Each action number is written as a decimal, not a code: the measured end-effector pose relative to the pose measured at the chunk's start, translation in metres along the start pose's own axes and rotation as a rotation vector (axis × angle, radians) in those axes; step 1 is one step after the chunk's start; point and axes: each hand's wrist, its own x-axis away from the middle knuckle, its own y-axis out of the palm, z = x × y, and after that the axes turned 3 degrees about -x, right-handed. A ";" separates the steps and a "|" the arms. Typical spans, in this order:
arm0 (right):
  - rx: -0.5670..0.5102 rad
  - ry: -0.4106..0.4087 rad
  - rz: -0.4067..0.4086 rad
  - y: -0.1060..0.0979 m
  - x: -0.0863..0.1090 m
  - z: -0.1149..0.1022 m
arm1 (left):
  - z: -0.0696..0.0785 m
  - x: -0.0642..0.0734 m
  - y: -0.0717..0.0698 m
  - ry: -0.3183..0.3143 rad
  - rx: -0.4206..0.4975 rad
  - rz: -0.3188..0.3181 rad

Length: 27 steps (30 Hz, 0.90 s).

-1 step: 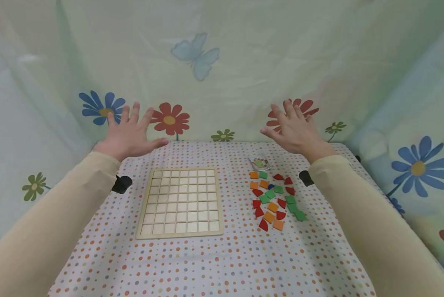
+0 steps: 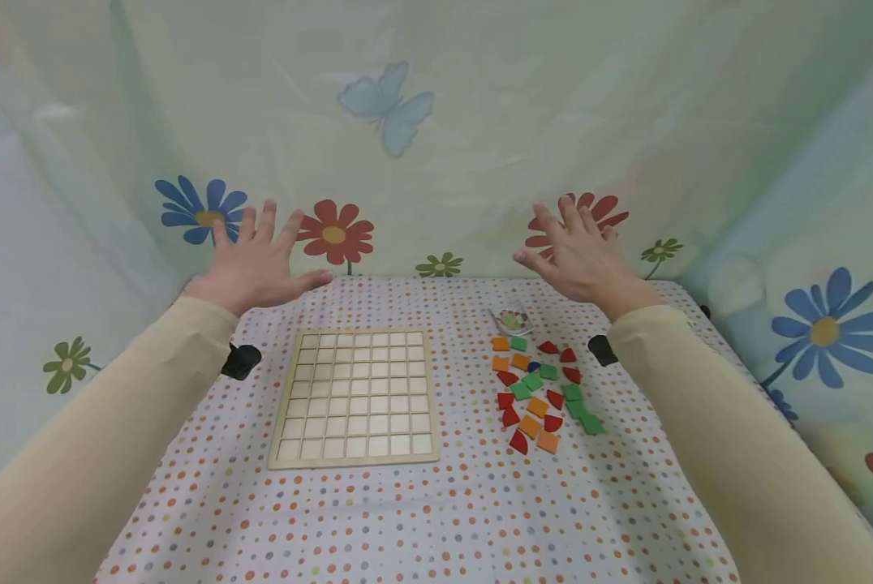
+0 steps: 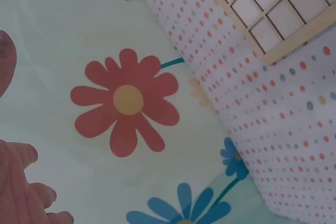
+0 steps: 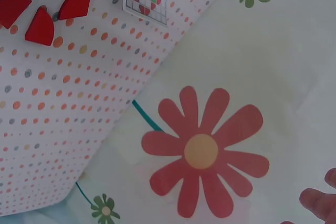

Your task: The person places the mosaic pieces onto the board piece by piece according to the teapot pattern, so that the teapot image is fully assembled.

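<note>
Both hands are raised past the far side of the table with fingers spread, and neither holds anything. My left hand [image 2: 254, 264] hovers beyond a square wooden grid board [image 2: 434, 414], whose cells are bare. Beyond the loose pieces on the right is my right hand [image 2: 582, 255]. Those pieces are red quarter-circles [image 2: 519, 442], orange squares [image 2: 548, 442], green squares [image 2: 591, 424] and a small blue piece [image 2: 533, 367]. The left wrist view catches some fingertips [image 3: 44, 195] at its left edge; in the right wrist view, fingers [image 4: 320, 203] show at the lower right.
A curved card [image 2: 512, 319] printed with a coloured grid pattern stands behind the pieces. The table wears a dotted cloth [image 2: 378, 527]. Behind and at both sides hangs a sheet [image 2: 480, 97] with flowers and a butterfly. Dark wrist devices [image 2: 242, 362] sit under both forearms.
</note>
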 end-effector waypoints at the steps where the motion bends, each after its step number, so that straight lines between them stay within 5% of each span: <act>1: -0.001 -0.002 -0.002 0.001 0.000 0.000 | 0.000 0.000 0.001 -0.002 0.005 -0.009; 9: -0.024 -0.036 -0.023 0.008 0.004 -0.002 | -0.003 0.006 0.014 0.010 0.061 -0.091; 20: -0.213 0.014 -0.050 0.028 0.027 0.034 | -0.022 0.027 0.113 0.117 0.272 -0.302; 27: -0.282 0.060 -0.084 0.047 0.034 0.050 | -0.022 0.040 0.142 0.135 0.369 -0.365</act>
